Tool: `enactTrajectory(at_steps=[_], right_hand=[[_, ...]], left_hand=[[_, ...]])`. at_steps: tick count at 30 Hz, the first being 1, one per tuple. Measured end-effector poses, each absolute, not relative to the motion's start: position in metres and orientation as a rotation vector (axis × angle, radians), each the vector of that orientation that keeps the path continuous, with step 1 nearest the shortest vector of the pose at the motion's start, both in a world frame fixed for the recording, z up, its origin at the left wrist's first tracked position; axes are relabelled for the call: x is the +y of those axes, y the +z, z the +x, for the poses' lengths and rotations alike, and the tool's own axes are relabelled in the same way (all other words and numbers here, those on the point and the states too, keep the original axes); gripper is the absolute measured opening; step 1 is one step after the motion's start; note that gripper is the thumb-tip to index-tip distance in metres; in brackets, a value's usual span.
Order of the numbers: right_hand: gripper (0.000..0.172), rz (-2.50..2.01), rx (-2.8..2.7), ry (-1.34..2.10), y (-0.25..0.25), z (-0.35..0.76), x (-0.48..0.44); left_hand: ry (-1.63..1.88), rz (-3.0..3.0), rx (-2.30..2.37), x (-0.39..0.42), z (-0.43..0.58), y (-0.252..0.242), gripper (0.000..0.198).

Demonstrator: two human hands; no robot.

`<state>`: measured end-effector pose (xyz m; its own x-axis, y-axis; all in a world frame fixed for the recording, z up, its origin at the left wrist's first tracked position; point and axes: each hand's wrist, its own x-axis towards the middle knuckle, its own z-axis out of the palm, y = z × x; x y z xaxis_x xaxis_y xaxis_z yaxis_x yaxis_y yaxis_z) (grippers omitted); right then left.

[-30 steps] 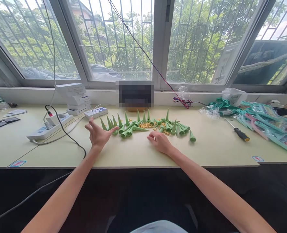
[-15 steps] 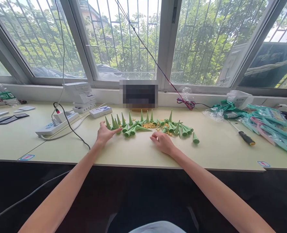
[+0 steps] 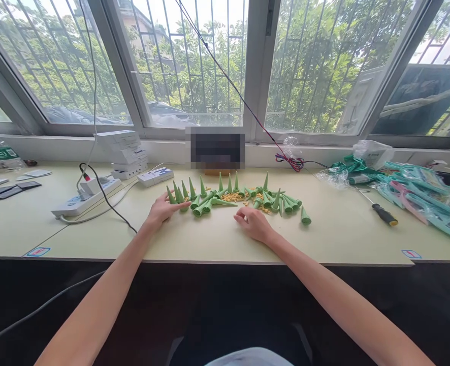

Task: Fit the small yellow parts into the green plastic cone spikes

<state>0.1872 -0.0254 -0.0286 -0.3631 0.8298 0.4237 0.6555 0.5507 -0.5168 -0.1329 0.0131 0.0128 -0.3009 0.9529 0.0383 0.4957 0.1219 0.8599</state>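
Note:
Many green hollow plastic cones with pointed tips lie and stand in a long cluster on the table. My left hand (image 3: 162,210) is at the cluster's left end, thumb stretched out in front of the upright green cones (image 3: 177,193) and fingers apart behind them; it may touch them. Small yellow pieces (image 3: 234,197) are scattered among the cones. Just in front of the cluster, my right hand (image 3: 254,223) rests low over the table with fingers curled together; anything inside them is hidden. A single green cone (image 3: 305,216) lies tilted at the right end.
A white power strip (image 3: 84,199) with cables lies to the left, near a small white box (image 3: 155,176) and stacked white boxes (image 3: 128,152). A screwdriver (image 3: 384,214) and teal plastic packaging (image 3: 415,188) lie at right. A blurred dark screen (image 3: 217,148) stands behind the cones.
The whole view has shifted slightly. My left hand has moved very little at the standing cones, and my right hand stays curled in the same place. The cones look unmoved.

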Motion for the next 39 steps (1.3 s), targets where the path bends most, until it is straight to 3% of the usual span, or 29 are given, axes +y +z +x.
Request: enactTrajectory(at_steps=[3,11,31,36,39], right_hand=[[0.018,-1.191,-2.126,0.342,-0.029,0.187,-0.025],[0.018,-1.176,-2.128,0.341,-0.029,0.187,-0.025],[0.019,-1.183,-2.137,0.333,-0.029,0.187,-0.026],[0.020,-1.192,-2.134,0.338,-0.029,0.186,-0.025],[0.020,-1.194,-2.136,0.338,-0.029,0.186,-0.025]], left_hand=[[1.046,1.401,1.815,0.020,-0.137,0.013,0.106],[0.998,1.502,1.744,0.025,-0.131,0.011,0.083],[0.999,1.565,1.732,0.019,-0.106,0.012,0.080],[1.139,1.548,1.919,0.011,-0.107,0.015,0.102],[1.471,1.684,2.105,0.001,-0.104,0.018,0.091]])
